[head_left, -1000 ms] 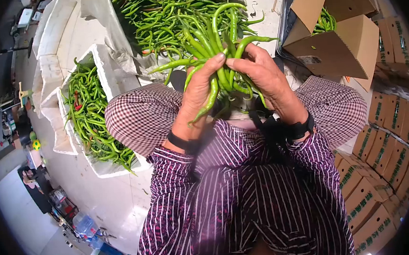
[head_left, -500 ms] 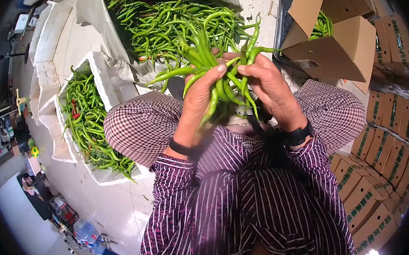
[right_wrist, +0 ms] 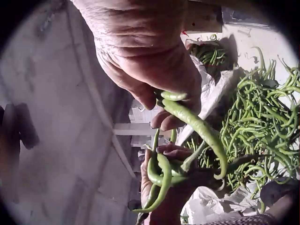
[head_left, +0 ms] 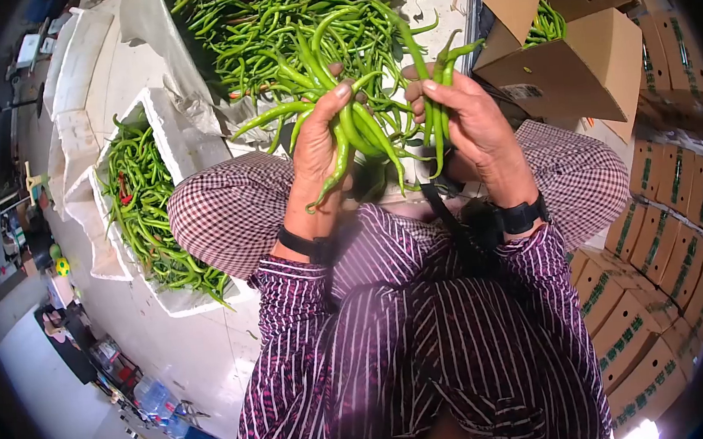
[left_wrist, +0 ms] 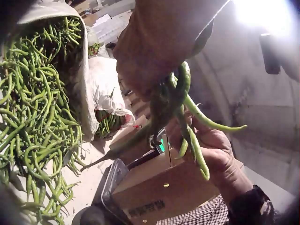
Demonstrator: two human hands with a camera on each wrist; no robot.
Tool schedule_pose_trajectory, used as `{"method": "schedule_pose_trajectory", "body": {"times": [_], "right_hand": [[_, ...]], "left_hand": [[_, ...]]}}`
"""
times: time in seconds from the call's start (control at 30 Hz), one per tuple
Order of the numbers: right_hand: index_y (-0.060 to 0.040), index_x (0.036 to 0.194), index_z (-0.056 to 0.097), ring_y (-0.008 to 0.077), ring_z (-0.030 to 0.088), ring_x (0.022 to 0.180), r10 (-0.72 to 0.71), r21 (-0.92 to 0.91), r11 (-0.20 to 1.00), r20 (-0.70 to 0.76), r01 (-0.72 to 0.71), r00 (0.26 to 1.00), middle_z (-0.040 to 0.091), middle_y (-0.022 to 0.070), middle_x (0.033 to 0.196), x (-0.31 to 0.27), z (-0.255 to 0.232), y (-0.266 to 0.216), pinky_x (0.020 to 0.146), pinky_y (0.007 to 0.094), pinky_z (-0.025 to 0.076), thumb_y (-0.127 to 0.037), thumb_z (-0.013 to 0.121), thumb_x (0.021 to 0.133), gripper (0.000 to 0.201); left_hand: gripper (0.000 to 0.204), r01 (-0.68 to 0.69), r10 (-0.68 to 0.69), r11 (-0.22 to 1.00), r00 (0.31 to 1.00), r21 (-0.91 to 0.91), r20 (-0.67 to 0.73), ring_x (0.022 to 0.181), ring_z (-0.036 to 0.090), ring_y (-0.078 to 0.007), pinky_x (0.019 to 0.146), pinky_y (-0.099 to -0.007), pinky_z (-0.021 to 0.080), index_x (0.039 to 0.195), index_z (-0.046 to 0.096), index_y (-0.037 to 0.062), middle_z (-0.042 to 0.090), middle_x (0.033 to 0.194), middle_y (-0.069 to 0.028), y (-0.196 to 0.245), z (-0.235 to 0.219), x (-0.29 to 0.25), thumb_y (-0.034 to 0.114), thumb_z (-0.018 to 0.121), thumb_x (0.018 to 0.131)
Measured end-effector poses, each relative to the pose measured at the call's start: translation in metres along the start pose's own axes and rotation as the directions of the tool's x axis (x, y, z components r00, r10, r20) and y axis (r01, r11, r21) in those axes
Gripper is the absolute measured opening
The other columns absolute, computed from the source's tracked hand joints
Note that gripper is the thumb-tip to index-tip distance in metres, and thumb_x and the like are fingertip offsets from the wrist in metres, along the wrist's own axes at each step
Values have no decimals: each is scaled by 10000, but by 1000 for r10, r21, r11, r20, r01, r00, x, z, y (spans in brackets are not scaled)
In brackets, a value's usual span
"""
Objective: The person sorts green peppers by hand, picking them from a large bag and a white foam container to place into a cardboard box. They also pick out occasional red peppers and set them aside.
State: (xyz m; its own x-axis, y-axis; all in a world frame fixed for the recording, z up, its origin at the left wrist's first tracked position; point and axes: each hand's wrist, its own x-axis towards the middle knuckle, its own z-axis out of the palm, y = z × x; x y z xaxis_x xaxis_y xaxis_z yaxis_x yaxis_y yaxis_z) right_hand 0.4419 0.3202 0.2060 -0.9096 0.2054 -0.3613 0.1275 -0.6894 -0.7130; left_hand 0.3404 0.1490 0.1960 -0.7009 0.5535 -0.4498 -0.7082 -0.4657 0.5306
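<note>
In the head view my left hand point(head_left: 317, 152) grips a fanned bunch of long green chili peppers point(head_left: 352, 128), thumb across the front. To its right, my right hand point(head_left: 479, 125) pinches a few more green chili peppers point(head_left: 437, 120) between thumb and fingers. A gap separates the two hands, both held above the lap. The left wrist view has peppers hanging below the left hand point(left_wrist: 150, 51), with the right hand point(left_wrist: 213, 147) beyond. In the right wrist view a curved pepper point(right_wrist: 199, 127) sticks out from the right hand point(right_wrist: 145, 51).
A large heap of green chili peppers point(head_left: 274, 41) lies ahead in a pale sack point(head_left: 142, 26). At left stands a white foam box point(head_left: 168, 142) of peppers with a red one among them. An open cardboard box point(head_left: 561, 74) holds peppers at right, near stacked printed cartons point(head_left: 628, 331).
My hands were together at the bunch and have moved apart. The right hand has drawn a few peppers away to the right; the left hand, with the bunch, has shifted left.
</note>
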Motion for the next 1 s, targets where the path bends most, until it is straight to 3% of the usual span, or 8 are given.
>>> {"method": "schedule_pose_trajectory", "body": {"times": [0.17,0.23,0.27,0.57,0.67,0.8,0.83,1.0], "right_hand": [[32,1149,538,150,597,814,-3,-194,981,-55,-8,998,620,102,960,-5,19,14,711,260,484,-241,712,833,453],[38,1121,531,233,609,823,-48,-780,623,32,55,998,622,151,957,-4,30,19,720,327,487,-276,780,741,553],[32,1086,535,322,609,839,-284,-815,526,100,242,953,612,194,941,-2,37,28,747,393,482,-271,805,671,580],[9,1034,589,311,608,796,-451,-922,303,83,240,889,622,171,904,11,11,54,736,399,473,-207,646,798,325],[-43,1144,582,126,603,858,-5,-393,918,-131,-47,991,646,43,973,18,0,44,685,284,463,-153,588,879,287],[39,1210,499,210,635,955,11,26,1000,17,-12,1000,644,144,1004,11,-27,17,790,288,507,-125,561,926,333],[39,1210,499,210,635,955,6,20,1000,9,-6,1000,644,144,1004,10,-29,15,790,288,507,-125,561,926,333],[65,1236,469,243,621,917,-50,325,946,122,7,991,627,134,979,9,-46,13,862,396,506,-130,530,942,358]], "left_hand": [[393,40,-41,998,999,-45,-25,782,626,-200,734,-332,553,1235,488,18,619,925,-96,-4,2,3,87,618,871],[288,62,-69,994,994,-86,-84,794,640,-204,765,-332,553,1150,553,7,633,954,-92,-8,8,0,77,620,880],[221,82,-82,994,997,-66,-3,837,647,-193,779,-317,549,1088,590,2,642,979,-86,-6,12,-4,61,624,878],[205,-95,163,923,975,374,-154,731,632,-152,608,-276,526,964,650,-30,667,859,-74,-23,-9,9,105,686,814],[202,-24,93,944,976,330,-195,705,640,-153,606,-281,523,966,646,-35,667,837,-72,-17,-1,4,100,679,820],[163,-161,215,958,950,236,-226,608,597,-140,546,-253,492,919,618,11,649,776,-85,-5,-5,10,146,670,844],[213,-153,183,973,969,173,-168,802,630,-185,692,-273,521,1034,571,18,639,899,-90,0,-16,14,126,643,866],[159,-253,244,967,952,-27,-183,833,597,-196,772,-330,508,1010,554,24,602,879,-74,18,-28,22,110,606,887]]}}
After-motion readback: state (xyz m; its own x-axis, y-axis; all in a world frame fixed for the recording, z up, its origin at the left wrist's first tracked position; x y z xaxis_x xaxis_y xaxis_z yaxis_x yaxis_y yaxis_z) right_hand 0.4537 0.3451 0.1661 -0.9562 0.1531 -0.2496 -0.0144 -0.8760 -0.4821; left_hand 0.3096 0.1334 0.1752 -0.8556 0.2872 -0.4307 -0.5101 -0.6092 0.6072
